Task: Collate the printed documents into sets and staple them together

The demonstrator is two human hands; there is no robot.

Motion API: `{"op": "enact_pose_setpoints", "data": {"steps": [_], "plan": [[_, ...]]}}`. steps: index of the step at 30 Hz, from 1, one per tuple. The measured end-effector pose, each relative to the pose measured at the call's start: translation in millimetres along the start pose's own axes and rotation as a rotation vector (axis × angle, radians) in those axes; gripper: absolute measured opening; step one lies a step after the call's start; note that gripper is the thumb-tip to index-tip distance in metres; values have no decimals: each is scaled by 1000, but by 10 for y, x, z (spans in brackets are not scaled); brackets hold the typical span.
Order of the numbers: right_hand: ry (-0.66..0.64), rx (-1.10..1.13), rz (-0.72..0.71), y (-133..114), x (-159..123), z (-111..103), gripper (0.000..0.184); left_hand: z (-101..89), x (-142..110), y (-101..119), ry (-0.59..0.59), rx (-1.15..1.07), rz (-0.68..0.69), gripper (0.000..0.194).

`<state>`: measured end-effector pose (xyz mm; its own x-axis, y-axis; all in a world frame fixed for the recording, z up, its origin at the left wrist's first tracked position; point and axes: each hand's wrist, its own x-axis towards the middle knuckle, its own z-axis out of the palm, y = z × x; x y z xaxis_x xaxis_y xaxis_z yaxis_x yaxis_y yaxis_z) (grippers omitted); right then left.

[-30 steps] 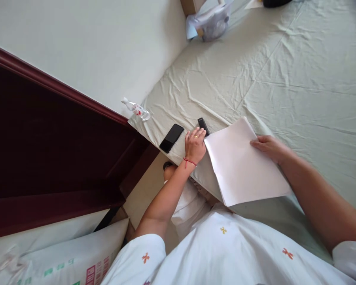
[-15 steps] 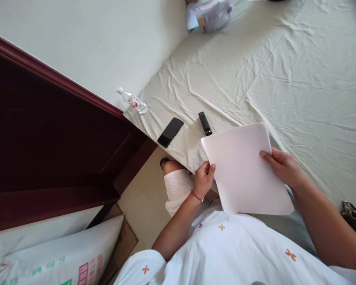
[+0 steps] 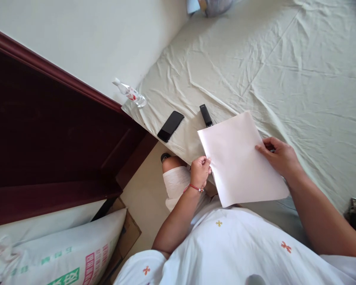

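Observation:
Blank white paper (image 3: 240,162), a sheet or thin stack, is held tilted above my lap at the bed's edge. My left hand (image 3: 200,171) pinches its left edge between thumb and fingers; a red cord bracelet circles that wrist. At the right edge, my right hand (image 3: 280,156) grips the paper, thumb on top and the other fingers partly hidden behind it. Just beyond the paper's far left corner lies a small black device (image 3: 206,114), its near end close to the paper. A black phone (image 3: 170,126) rests flat to the left of it.
A clear bottle (image 3: 130,94) stands at the corner by the wall. The wrinkled pale green sheet (image 3: 299,99) covers the bed. A bag of items (image 3: 216,7) sits at the far end. A dark red wooden panel (image 3: 53,126) and a white printed sack (image 3: 77,245) are on the left.
The paper has turned slightly and come closer to my body, its far right corner shifting left. My left hand's grip on the edge has closed up. The view has tilted down a little.

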<state>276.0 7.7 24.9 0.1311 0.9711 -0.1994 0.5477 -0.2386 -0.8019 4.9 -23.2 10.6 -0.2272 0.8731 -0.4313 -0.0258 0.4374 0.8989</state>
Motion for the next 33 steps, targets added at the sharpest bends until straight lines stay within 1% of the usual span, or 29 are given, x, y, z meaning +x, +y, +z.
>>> {"op": "enact_pose_setpoints", "data": {"steps": [2, 4, 7, 9, 10, 11, 12, 14, 15, 16, 17, 18, 19, 21, 23, 26, 29, 33], "plan": [[13, 13, 8, 65, -50, -58, 27, 21, 16, 3, 1, 23, 6, 34], [18, 2, 24, 94, -89, -104, 23, 24, 41, 14, -4, 103, 26, 33], [65, -25, 12, 73, -118, -130, 13, -3, 93, 58, -38, 357, 147, 34], [110, -63, -42, 48, -116, -118, 9, -26, 118, 97, -53, 548, 246, 33], [126, -90, -77, 39, -112, -106, 8, -35, 122, 112, -39, 625, 292, 26], [139, -118, -109, 35, -106, -91, 8, -42, 117, 119, 0, 686, 341, 14], [147, -147, -134, 36, -100, -75, 9, -47, 104, 116, 61, 734, 402, 6], [151, -190, -164, 48, -90, -45, 11, -58, 53, 80, 187, 811, 589, 39], [155, -201, -167, 58, -87, -32, 12, -67, 21, 48, 220, 852, 703, 45], [159, -207, -168, 68, -86, -23, 12, -80, -13, 10, 214, 892, 810, 41], [166, -208, -164, 78, -86, -16, 12, -98, -43, -33, 173, 925, 901, 30], [173, -208, -158, 86, -86, -13, 12, -119, -69, -78, 114, 949, 970, 21], [179, -210, -151, 92, -87, -12, 11, -144, -88, -124, 55, 962, 1013, 17], [181, -210, -142, 97, -87, -16, 11, -194, -104, -215, -28, 964, 1049, 16], [177, -213, -149, 96, -87, -21, 11, -233, -100, -298, -52, 965, 1078, 18], [201, -222, -189, 87, -86, -21, 13, -250, -87, -387, -6, 965, 1162, 21], [239, -218, -216, 73, -86, -10, 14, -232, -101, -421, 42, 938, 1207, 18], [239, -264, -214, 51, -76, -21, 18, -224, -155, -424, 11, 929, 1196, 12]]}}
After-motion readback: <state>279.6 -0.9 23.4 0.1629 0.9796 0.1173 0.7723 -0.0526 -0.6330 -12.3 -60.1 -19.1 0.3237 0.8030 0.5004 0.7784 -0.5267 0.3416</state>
